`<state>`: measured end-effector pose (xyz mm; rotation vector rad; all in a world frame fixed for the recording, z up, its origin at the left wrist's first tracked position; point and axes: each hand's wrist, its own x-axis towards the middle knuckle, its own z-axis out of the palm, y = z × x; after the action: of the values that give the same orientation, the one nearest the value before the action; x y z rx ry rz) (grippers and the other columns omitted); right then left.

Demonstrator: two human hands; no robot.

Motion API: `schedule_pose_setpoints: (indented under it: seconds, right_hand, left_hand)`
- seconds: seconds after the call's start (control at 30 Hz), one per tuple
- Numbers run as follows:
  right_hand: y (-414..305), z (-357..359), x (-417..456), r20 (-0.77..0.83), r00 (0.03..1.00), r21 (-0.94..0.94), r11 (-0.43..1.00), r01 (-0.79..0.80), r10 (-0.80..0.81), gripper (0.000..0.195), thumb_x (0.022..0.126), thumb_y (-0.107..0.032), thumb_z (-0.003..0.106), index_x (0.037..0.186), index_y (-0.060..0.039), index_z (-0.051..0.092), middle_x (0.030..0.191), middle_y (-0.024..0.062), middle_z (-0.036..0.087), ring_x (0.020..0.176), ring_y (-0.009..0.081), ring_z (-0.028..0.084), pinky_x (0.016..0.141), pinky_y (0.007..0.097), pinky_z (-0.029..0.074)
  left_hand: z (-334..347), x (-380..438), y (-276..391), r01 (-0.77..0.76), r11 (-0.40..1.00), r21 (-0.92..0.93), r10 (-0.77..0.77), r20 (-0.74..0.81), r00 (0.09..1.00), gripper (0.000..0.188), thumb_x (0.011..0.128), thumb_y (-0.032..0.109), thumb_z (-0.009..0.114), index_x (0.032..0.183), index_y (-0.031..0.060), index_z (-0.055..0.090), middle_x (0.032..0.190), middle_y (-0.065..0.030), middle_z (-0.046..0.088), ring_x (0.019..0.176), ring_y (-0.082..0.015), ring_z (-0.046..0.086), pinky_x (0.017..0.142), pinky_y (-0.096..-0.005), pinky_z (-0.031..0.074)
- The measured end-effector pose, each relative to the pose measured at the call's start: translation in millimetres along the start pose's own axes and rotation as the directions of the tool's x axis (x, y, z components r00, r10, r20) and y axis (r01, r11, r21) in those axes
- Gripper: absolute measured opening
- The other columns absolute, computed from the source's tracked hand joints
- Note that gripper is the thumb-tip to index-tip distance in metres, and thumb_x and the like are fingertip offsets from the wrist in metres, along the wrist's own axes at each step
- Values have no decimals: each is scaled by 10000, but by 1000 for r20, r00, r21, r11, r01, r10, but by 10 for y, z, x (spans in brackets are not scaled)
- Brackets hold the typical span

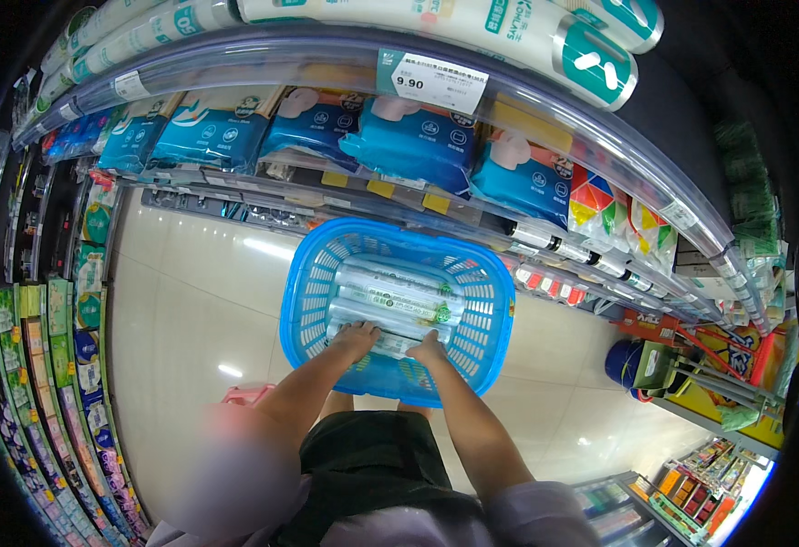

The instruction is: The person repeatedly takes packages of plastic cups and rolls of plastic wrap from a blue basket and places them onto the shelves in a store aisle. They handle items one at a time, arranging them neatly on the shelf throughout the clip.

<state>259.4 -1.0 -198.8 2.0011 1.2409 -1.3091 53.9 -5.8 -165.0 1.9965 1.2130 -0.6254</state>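
Note:
A blue plastic basket [399,229] with slotted sides is in front of my legs. Several clear-wrapped rolls of plastic bags [393,301] lie side by side in it, bearing green print. My left hand [357,340] reaches over the near rim and rests its fingers over the left end of the nearest roll [394,344]. At that roll's right end is my right hand [428,347], thumb up along it; its other fingers are mostly hidden. Both hands appear to hold this roll between them, low inside the basket.
Ahead stands a shop shelf with a clear front rail [331,51], blue packs [413,147] and large white rolls [440,20]. Packed shelves [37,383] line the left. A pink plastic item [245,395] is by my left arm. Buckets [624,364] stand at the right on the tiled floor [187,328].

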Motion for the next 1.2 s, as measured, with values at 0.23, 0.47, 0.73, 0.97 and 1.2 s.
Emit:
schedule_pose_setpoints:
  seconds: [0.23,0.47,0.73,0.97,1.2]
  right_hand:
    - [9,-148,-221,91,957,-276,916,290,-276,834,593,-540,792,1198,-1,593,1197,215,625,1134,408,567,918,425,485]
    - [-380,-750,-1054,123,934,-611,717,337,-335,707,638,-522,774,1171,-77,639,1331,173,490,1218,321,501,979,531,399]
    - [-438,-1199,-1909,-304,505,-650,564,509,-807,654,669,-315,807,1233,-91,565,1075,106,561,1049,284,541,883,418,412]
    - [-884,-2259,-2942,-500,-39,-743,406,532,-865,712,656,-273,822,1277,-97,524,1160,114,531,1068,305,521,952,459,393]
    - [-1404,-3283,-3647,-558,-443,-825,413,386,-702,684,670,-208,799,1286,-90,527,1211,132,500,1167,331,472,988,492,377]
  left_hand:
    - [-89,2,62,21,999,37,-20,-38,999,411,919,140,497,1328,106,484,1310,-130,461,1247,-344,441,1002,-495,407]
    - [-140,-148,72,-56,996,76,62,-86,994,468,866,183,603,1313,106,486,1224,-131,555,1217,-320,497,994,-551,394]
    - [-1284,-1105,276,-79,996,-39,49,-497,867,640,737,245,750,1319,123,512,1214,-72,551,1168,-306,485,988,-584,385]
    - [-2687,-2105,504,22,975,220,188,-876,445,704,649,228,809,1285,140,520,1217,-62,545,1183,-286,475,1053,-565,329]
    - [-3930,-2453,730,250,917,311,320,-948,8,696,698,242,780,1322,130,493,1296,-64,516,1248,-256,447,1122,-534,235]
